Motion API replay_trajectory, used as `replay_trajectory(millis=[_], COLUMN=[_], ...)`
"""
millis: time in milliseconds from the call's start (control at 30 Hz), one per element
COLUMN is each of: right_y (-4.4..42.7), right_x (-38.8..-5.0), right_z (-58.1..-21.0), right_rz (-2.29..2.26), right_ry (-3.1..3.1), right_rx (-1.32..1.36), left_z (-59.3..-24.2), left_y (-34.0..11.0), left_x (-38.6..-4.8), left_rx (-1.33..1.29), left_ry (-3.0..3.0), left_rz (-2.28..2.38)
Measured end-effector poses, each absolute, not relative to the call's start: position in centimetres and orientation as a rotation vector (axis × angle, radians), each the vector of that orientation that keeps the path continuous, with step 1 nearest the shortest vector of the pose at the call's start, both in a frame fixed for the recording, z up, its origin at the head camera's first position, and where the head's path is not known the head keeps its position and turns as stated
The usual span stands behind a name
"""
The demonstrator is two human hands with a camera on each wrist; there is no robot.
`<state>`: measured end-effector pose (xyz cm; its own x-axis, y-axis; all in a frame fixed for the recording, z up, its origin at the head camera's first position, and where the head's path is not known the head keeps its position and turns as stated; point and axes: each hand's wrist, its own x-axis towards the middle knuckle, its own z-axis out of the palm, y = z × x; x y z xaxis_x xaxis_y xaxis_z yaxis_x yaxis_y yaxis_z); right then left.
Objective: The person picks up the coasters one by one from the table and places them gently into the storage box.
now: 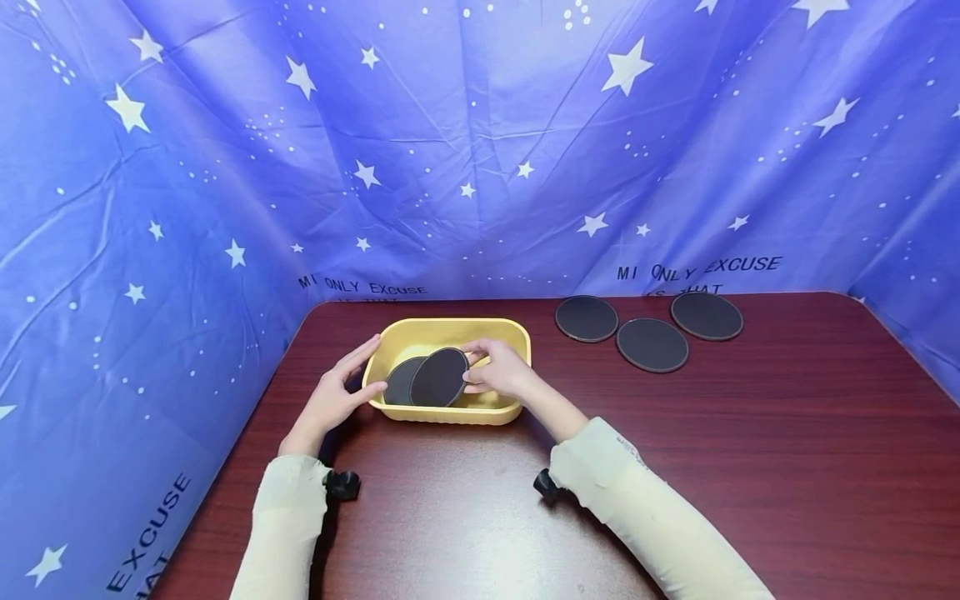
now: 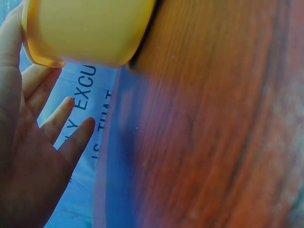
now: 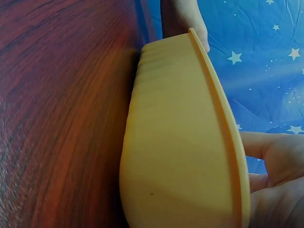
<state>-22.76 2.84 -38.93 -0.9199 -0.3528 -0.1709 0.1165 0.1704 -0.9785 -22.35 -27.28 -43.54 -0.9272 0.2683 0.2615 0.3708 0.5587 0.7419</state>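
Note:
A yellow bin [image 1: 450, 415] stands on the table, its side wall [image 2: 90, 28] large in the left wrist view and its long wall [image 3: 175, 128] filling the middle of the right wrist view. The left hand [image 1: 335, 396] rests at the bin's left end, thumb over the rim and fingers spread along the outside. Inside the bin, the right hand [image 1: 498, 368] pinches a black disc [image 1: 440, 377] by its right edge, tilted. Behind it, partly covered, a second black disc [image 1: 399, 382] leans in the bin. In the right wrist view the discs are hidden by the bin wall.
Three black discs lie at the back of the table: one on the left [image 1: 587, 318], one in the middle [image 1: 652, 345], one on the right [image 1: 707, 315]. A blue curtain with white stars [image 1: 480, 150] hangs behind and beside the dark red table [image 1: 750, 467].

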Motion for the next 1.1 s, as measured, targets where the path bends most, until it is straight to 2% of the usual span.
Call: replay_trajectory(millis=[367,733,1100], right_y=[1.9,2.2,1.9], right_x=[-23.0,-23.5,-23.5], right_z=[-40.4,-40.3,-40.4], right_rz=[-1.766,-1.675,-1.558], right_ry=[2.05,2.131,2.123], right_rx=[-0.21,-0.23,-0.318], left_z=[-43.6,-40.1,-40.2], left_y=[-27.2,-25.2,-25.5], left_x=[-21.9,-20.8,-20.5], left_rx=[-0.555,-0.557,-0.541], left_ry=[-2.658,-2.688,-2.673], left_rz=[-1.31,-1.334,-1.399])
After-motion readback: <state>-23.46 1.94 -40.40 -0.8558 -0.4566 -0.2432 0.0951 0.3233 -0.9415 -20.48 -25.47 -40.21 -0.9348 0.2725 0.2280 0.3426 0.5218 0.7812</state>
